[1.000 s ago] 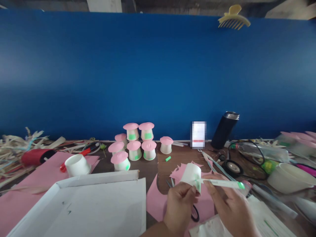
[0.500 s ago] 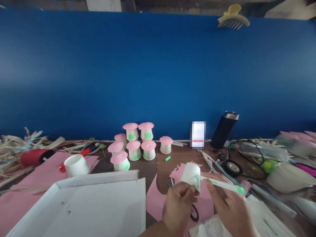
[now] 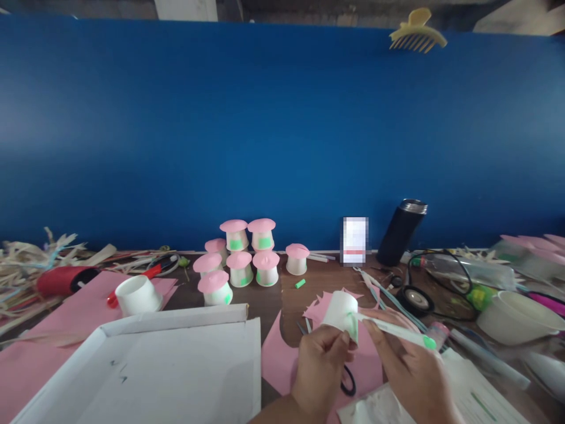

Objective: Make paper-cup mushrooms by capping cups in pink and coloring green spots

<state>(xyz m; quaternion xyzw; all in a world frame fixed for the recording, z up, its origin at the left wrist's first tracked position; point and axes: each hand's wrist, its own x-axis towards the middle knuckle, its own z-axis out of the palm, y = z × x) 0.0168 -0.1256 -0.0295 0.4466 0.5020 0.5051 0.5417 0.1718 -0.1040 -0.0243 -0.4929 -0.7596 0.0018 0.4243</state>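
A white paper cup (image 3: 342, 309), tilted with its base upward, is gripped by my left hand (image 3: 320, 362) near its rim. My right hand (image 3: 408, 362) is closed around a white marker with a green end (image 3: 392, 331). The marker's tip touches the cup's side, where green marks show. Under both hands lies cut pink paper (image 3: 282, 359), with scissors (image 3: 348, 381) partly hidden by my left hand. A small green marker cap (image 3: 300, 284) rests on the table beyond the cup.
Several pink-topped cups with green patches (image 3: 241, 271) stand at the back, some stacked. A white box lid (image 3: 185, 371) and an undecorated cup (image 3: 138, 295) are on the left. A dark flask (image 3: 401, 232), a plastic bottle (image 3: 468, 271) and a white bowl (image 3: 521, 318) stand or lie to the right.
The marker's green end has shifted very slightly down in my right hand's grip. Otherwise both hands and the cup hold nearly the same position.
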